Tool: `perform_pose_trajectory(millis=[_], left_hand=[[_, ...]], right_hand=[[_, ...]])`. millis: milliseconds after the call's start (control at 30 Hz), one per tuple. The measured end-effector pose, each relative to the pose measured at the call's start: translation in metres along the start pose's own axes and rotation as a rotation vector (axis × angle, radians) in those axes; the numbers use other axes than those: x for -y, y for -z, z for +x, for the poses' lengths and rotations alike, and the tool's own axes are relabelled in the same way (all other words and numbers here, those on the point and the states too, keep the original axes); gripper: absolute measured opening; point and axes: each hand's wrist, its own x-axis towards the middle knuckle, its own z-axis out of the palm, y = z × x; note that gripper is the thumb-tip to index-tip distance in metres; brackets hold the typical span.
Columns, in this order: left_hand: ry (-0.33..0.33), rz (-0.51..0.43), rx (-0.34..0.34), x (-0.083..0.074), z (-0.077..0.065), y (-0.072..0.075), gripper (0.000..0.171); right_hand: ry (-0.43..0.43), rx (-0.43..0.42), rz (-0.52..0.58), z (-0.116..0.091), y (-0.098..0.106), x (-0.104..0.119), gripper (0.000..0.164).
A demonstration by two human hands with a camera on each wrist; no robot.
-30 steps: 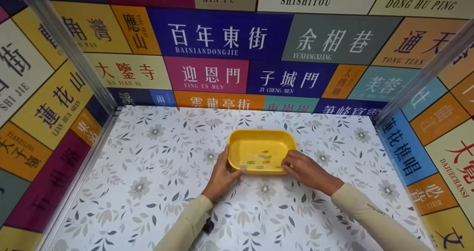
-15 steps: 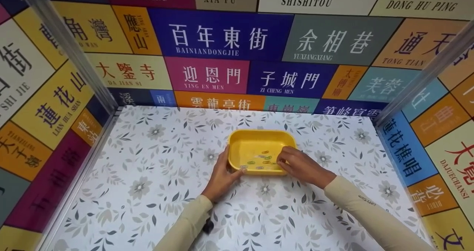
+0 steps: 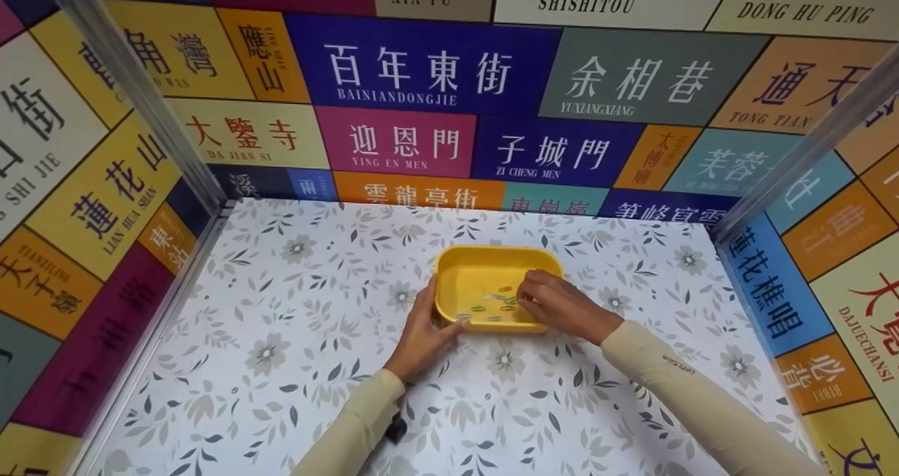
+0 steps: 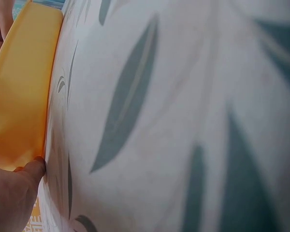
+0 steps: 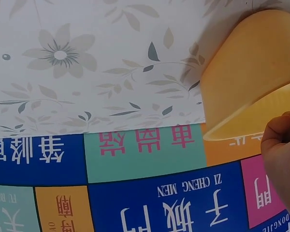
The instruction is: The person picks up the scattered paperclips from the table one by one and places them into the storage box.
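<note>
A yellow plastic tray point(image 3: 484, 269) rests on the patterned tabletop, with several small coloured paper clips point(image 3: 478, 309) scattered in it. My left hand point(image 3: 421, 332) grips the tray's left end, fingers along the side wall and thumb at the front corner. In the left wrist view, that thumb touches the tray wall point(image 4: 26, 87) near the table. My right hand point(image 3: 562, 304) reaches over the tray's right side, thumb and index finger pinched together low inside at a green paper clip point(image 3: 511, 300). The hand partly hides what lies beneath it. In the right wrist view, its curled fingers overlap the tray rim.
Behind the table stands a wall panel point(image 3: 421, 62) of coloured signs, with similar panels left and right. Clear corner posts point(image 3: 140, 104) frame the white floral tabletop point(image 3: 281, 392). A small dark object point(image 3: 396, 430) shows beside the left sleeve.
My right hand has moved left and slightly inward over the tray, from its right rim toward the clips at the middle. My left hand and the tray have stayed in place.
</note>
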Motion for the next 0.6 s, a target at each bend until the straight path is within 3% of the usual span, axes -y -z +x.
perform_pose_trajectory(millis=[600], left_hand=[[0.011,0.020,-0.006,-0.001,0.001,0.000,0.111]], right_hand=[[-0.041,0.147,-0.015,0.030,-0.014,0.003,0.013]])
